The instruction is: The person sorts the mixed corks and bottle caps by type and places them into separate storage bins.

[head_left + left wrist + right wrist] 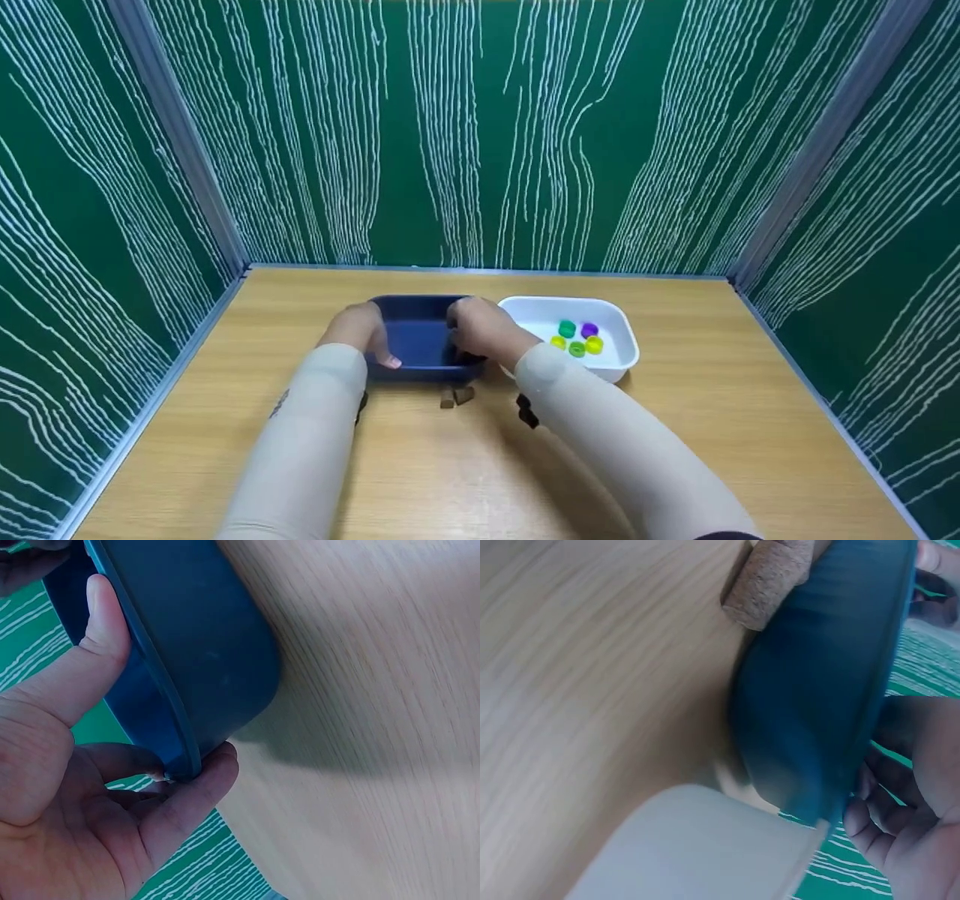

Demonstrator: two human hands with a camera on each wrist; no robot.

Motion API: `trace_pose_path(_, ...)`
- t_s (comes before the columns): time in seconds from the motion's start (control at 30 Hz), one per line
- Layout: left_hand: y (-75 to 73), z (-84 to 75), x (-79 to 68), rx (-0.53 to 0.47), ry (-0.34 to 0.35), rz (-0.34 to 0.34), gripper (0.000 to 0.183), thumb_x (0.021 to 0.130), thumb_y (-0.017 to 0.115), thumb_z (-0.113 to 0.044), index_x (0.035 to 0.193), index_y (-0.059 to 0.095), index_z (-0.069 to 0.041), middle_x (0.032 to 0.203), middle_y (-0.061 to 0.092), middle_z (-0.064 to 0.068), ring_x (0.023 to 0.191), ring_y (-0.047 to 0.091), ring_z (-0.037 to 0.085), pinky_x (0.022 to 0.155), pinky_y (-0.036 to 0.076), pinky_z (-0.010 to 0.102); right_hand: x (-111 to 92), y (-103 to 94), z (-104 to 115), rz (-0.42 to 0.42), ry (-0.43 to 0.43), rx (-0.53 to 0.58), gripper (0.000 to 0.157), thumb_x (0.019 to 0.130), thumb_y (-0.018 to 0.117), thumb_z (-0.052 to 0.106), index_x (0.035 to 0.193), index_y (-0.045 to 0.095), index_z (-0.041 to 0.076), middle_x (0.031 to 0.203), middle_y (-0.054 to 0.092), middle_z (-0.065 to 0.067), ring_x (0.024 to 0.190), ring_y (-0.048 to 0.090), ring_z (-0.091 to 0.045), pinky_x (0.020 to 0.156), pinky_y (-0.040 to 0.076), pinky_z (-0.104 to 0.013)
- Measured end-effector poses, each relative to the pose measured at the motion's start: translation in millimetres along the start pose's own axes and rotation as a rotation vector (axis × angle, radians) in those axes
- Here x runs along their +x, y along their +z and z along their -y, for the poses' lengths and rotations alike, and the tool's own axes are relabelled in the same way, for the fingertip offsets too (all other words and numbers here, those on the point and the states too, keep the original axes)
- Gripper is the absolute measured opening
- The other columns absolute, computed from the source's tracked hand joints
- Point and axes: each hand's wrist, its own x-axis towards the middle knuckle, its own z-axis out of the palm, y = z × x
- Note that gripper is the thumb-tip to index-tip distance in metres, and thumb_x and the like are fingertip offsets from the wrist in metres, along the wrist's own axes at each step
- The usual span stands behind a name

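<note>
My left hand (358, 331) grips the left end of a dark blue plastic tub (416, 341). In the left wrist view its thumb (105, 622) lies along the long rim, and the fingers bend round the corner. Over the right end of the tub is my right hand (484, 328), fingers curled down past the rim. The right wrist view shows those fingers (881, 825) close to the rim; what may be between them is hidden. Two brown cork pieces, one a cork (769, 585), lie on the table just in front of the tub.
Right of the blue tub stands a white tub (626, 341) with several small green, yellow and purple round pieces (594, 345) in it. The wooden table (420, 480) meets green walls with white wavy lines (630, 187) at the back and sides.
</note>
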Motion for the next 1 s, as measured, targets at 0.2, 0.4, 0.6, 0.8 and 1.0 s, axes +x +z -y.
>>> trace_pose_path(0.2,-1.7,-0.2,-6.8,-0.006,0.002,0.012,0.104,0.093,0.098,-0.036,0.166,0.043,0.012,0.172,0.050,0.030,0.161,0.049,0.047,0.136,0.043,0.057,-21,-12.2,7,0.009,-0.029,0.004,0.020,0.109,0.079,0.020,0.125,0.085,0.010,0.117,0.083,-0.008,0.099,0.073,-0.023,0.093,0.071,-0.040)
trace_pose_path(0.4,3.1,3.2,3.2,-0.037,-0.013,-0.011,0.104,0.089,0.100,-0.033,0.165,0.045,0.011,0.170,0.052,0.031,0.157,0.052,0.047,0.135,0.044,0.060,-45,-18.2,9,-0.038,-0.115,-0.002,0.018,0.108,0.079,0.019,0.122,0.087,0.011,0.113,0.086,-0.006,0.094,0.077,-0.019,0.088,0.072,-0.036)
trace_pose_path(0.6,5.1,2.7,9.8,-0.035,-0.021,-0.010,0.103,0.090,0.100,-0.033,0.165,0.045,0.011,0.169,0.053,0.030,0.157,0.053,0.047,0.134,0.044,0.060,-68,-17.2,8,-0.065,-0.214,-0.069,0.016,0.106,0.081,0.019,0.118,0.087,0.012,0.113,0.086,-0.004,0.095,0.076,-0.017,0.091,0.072,-0.035)
trace_pose_path(0.8,4.8,3.0,8.6,-0.020,-0.014,-0.010,0.101,0.091,0.099,-0.035,0.164,0.047,0.011,0.168,0.055,0.030,0.156,0.054,0.046,0.135,0.045,0.059,-85,-8.8,12,-0.070,-0.269,-0.100,0.006,0.103,0.085,0.020,0.103,0.084,0.014,0.097,0.083,0.000,0.081,0.068,-0.015,0.079,0.068,-0.032)
trace_pose_path(1.0,5.2,2.1,5.3,-0.015,-0.006,-0.012,0.099,0.090,0.100,-0.035,0.162,0.051,0.011,0.168,0.056,0.029,0.156,0.055,0.046,0.134,0.047,0.058,-101,8.7,13,-0.088,-0.350,-0.152,0.012,0.104,0.086,0.021,0.094,0.082,0.015,0.085,0.079,0.003,0.070,0.063,-0.011,0.067,0.062,-0.029)
